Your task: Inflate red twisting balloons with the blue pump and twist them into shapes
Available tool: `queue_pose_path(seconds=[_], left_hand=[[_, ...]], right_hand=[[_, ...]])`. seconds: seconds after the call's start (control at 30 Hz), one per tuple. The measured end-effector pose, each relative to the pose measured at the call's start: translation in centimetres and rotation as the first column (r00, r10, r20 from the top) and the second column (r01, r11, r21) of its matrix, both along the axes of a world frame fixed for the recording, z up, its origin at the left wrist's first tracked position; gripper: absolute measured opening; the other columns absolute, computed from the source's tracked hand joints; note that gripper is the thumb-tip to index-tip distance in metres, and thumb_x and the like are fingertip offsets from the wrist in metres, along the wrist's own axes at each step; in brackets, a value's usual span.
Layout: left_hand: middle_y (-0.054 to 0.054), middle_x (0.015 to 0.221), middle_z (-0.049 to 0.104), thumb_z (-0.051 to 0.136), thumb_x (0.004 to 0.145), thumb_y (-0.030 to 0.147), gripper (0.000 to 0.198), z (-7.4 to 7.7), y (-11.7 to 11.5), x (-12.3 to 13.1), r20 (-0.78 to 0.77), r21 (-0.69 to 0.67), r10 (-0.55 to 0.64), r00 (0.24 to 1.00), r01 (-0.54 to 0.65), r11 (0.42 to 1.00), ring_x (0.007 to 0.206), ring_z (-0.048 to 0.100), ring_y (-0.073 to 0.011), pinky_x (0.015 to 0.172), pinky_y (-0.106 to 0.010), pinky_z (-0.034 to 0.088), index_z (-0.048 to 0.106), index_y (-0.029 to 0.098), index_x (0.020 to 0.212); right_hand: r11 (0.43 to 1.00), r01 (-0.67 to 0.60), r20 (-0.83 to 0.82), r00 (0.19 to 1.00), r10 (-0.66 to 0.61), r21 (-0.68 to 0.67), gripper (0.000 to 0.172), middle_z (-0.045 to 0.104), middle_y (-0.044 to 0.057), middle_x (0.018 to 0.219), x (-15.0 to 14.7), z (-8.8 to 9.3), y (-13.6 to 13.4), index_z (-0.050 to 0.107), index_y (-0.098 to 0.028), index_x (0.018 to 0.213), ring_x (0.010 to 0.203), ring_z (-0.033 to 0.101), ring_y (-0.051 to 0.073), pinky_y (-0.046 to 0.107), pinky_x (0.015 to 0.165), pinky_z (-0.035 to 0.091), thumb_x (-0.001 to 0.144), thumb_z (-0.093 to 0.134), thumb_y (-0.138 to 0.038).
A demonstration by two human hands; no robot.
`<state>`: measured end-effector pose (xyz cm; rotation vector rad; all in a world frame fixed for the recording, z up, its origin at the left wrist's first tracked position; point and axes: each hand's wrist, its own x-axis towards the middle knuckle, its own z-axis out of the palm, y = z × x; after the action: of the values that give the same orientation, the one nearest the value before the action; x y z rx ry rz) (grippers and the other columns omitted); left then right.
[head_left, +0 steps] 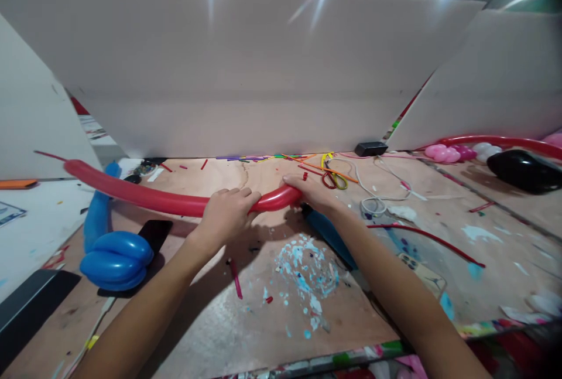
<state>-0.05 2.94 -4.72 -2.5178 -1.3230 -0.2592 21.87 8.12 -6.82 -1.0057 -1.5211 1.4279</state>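
Head view: long red balloon [149,196] was held over the table [211,329], left of the scissors [334,176]. Left hand [229,209] had fingers curled round it; right hand [314,194] gripped the end nearest the scissors. Blue balloon [116,256] sat well left of the scissors.

The left hand [228,210] wrapped over a red balloon [144,194], while the right hand [311,193] closed around its right end, and its thin uninflated tip pointed left. A twisted blue balloon [116,257] lay on the left of the paint-spotted table [351,323], and scissors [333,175] and a white cable [373,213] lay beyond the right hand. Farther right, a black balloon [524,171] lay near pink balloons [441,153].
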Motion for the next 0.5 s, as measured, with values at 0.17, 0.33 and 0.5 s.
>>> queue_pose_path(seconds=[0.17,0.33,0.5], left_hand=[[-0.002,0.092,0.069,0.051,0.089,0.046,0.025,0.5,0.2,-0.6,0.049,-0.049,0.046,0.998,-0.044,0.998,0.079,0.065,-0.0236,0.06,-0.031,0.036,0.055,0.024,0.1],[-0.004,0.092,0.069,0.045,0.09,0.055,0.037,1.8,0.6,-2.0,0.144,-0.049,0.13,0.981,-0.124,0.991,0.08,0.065,-0.0248,0.059,-0.031,0.034,0.054,0.023,0.104],[-0.005,0.091,0.069,0.043,0.089,0.057,0.04,2.0,0.8,-2.2,0.152,-0.061,0.12,0.981,-0.111,0.992,0.08,0.065,-0.0252,0.059,-0.031,0.034,0.055,0.022,0.103]], right_hand=[[0.958,-0.235,0.402,0.903,0.153,0.162,0.035,0.064,0.002,0.076,3.3,4.0,-0.8,0.061,-0.018,0.095,0.063,0.061,0.013,0.024,0.055,0.047,0.085,0.056,-0.051],[0.957,-0.187,0.796,0.602,-0.068,0.223,0.032,0.068,0.007,0.092,12.2,4.5,-0.8,0.064,-0.019,0.098,0.083,0.063,0.02,0.029,0.069,0.047,0.079,0.06,-0.044],[0.998,-0.052,0.968,0.248,0.05,-0.038,0.031,0.068,0.007,0.079,20.2,-2.6,-2.4,0.065,-0.017,0.086,0.069,0.06,0.022,0.029,0.06,0.041,0.056,0.069,-0.023]])
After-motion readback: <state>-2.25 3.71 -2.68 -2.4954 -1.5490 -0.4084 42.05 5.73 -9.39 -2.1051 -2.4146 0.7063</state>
